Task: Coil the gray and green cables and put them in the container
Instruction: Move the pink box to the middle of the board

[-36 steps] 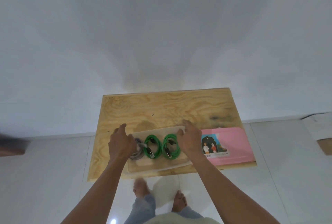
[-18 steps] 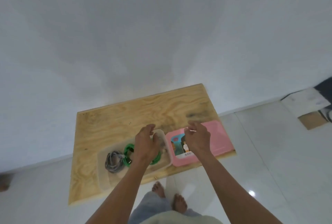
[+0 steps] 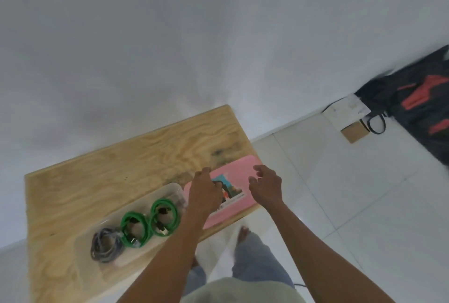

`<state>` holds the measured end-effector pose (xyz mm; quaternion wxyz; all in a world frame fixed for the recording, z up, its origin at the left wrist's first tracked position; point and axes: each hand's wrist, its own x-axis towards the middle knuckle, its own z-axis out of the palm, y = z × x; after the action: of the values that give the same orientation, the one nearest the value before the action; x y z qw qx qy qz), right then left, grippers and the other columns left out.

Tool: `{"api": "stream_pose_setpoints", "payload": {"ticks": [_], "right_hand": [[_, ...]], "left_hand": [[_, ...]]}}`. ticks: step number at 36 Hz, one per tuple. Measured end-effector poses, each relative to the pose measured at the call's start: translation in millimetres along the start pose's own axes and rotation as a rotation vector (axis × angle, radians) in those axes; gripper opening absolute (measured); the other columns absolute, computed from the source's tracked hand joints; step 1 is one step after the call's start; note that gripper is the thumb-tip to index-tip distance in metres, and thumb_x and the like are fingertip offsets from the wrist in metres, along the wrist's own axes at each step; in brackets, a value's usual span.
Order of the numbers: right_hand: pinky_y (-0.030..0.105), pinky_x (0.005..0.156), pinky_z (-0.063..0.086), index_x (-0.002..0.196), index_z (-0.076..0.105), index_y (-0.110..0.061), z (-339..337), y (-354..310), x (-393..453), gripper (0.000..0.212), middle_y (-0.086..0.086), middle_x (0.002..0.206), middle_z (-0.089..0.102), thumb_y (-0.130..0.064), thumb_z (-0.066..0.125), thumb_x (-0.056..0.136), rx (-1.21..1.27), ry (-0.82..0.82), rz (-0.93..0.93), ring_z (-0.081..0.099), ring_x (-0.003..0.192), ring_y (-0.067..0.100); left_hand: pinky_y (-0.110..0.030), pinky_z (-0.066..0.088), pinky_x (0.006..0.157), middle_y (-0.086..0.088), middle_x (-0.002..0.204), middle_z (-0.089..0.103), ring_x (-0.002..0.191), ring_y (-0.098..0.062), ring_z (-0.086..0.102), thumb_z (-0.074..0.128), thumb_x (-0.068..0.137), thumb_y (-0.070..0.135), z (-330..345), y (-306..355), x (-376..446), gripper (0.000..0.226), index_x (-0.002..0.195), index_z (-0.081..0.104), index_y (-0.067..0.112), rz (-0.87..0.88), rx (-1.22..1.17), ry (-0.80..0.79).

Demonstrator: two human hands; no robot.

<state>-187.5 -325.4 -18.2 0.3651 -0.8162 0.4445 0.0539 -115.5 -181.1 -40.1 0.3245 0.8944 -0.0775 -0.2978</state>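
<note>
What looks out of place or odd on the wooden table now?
Little stands out. The gray cable and two green cables lie coiled inside the clear container. The pink lid overhangs the table edge slightly; both hands reach over it.

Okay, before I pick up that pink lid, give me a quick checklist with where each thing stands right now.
1. Gray cable coiled and inside the container: ok.
2. Both green cables coiled and inside it: ok.
3. No cable hanging over the rim: cannot tell; the clear rim is hard to see.
4. Pink lid lying flat on the table, right of the container: ok.
5. Left hand over the lid's left part, right hand over its right end, both empty: ok.
6. Fingers actually touching the lid: cannot tell.
</note>
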Motion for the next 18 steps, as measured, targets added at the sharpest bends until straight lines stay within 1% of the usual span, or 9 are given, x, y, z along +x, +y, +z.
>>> {"api": "stream_pose_setpoints", "payload": {"ticks": [2,7,10,12,15,18], "right_hand": [[0.034,0.1,0.048,0.132,0.058,-0.013,-1,4,10,0.041,0.01,0.132,0.063,-0.015,0.064,0.091,-0.034,-0.027,-0.009,0.063,0.115,0.026],[0.036,0.105,0.044,0.138,0.052,-0.017,-2,17,40,0.046,0.007,0.14,0.055,-0.017,0.061,0.093,-0.102,-0.13,-0.024,0.055,0.124,0.025],[0.034,0.105,0.043,0.142,0.046,-0.02,-4,30,57,0.05,0.005,0.143,0.048,-0.021,0.058,0.093,-0.202,-0.21,-0.094,0.049,0.128,0.024],[0.036,0.103,0.044,0.145,0.041,-0.022,-5,38,70,0.054,0.004,0.145,0.044,-0.024,0.055,0.093,-0.256,-0.262,-0.145,0.046,0.128,0.025],[0.041,0.107,0.041,0.148,0.034,-0.026,-5,46,89,0.059,0.004,0.153,0.033,-0.027,0.055,0.093,-0.31,-0.358,-0.219,0.038,0.135,0.028],[0.042,0.109,0.039,0.151,0.029,-0.027,-4,57,103,0.062,0.002,0.159,0.025,-0.029,0.056,0.094,-0.352,-0.438,-0.276,0.031,0.141,0.028]], "left_hand": [[-0.037,0.041,0.096,-0.014,0.139,0.05,0.124,-0.032,0.052,0.054,0.097,0.018,6,1,3,0.045,0.141,0.045,0.01,-0.036,0.033,-0.003],[-0.043,0.041,0.103,-0.016,0.143,0.047,0.131,-0.035,0.047,0.054,0.097,0.017,25,-5,15,0.05,0.144,0.041,0.008,-0.16,0.082,0.02],[-0.046,0.035,0.11,-0.019,0.144,0.044,0.135,-0.037,0.041,0.059,0.096,0.02,38,-8,20,0.053,0.143,0.041,0.004,-0.234,0.14,0.054],[-0.046,0.033,0.111,-0.019,0.144,0.041,0.137,-0.038,0.035,0.065,0.093,0.024,48,-8,22,0.055,0.139,0.042,0.005,-0.265,0.195,0.078],[-0.051,0.031,0.113,-0.019,0.151,0.029,0.144,-0.041,0.02,0.071,0.087,0.037,61,-5,26,0.067,0.141,0.04,0.016,-0.331,0.296,0.154],[-0.062,0.033,0.11,-0.016,0.158,0.017,0.147,-0.043,0.011,0.073,0.085,0.043,76,-1,27,0.076,0.148,0.033,0.029,-0.422,0.263,0.215]]}}
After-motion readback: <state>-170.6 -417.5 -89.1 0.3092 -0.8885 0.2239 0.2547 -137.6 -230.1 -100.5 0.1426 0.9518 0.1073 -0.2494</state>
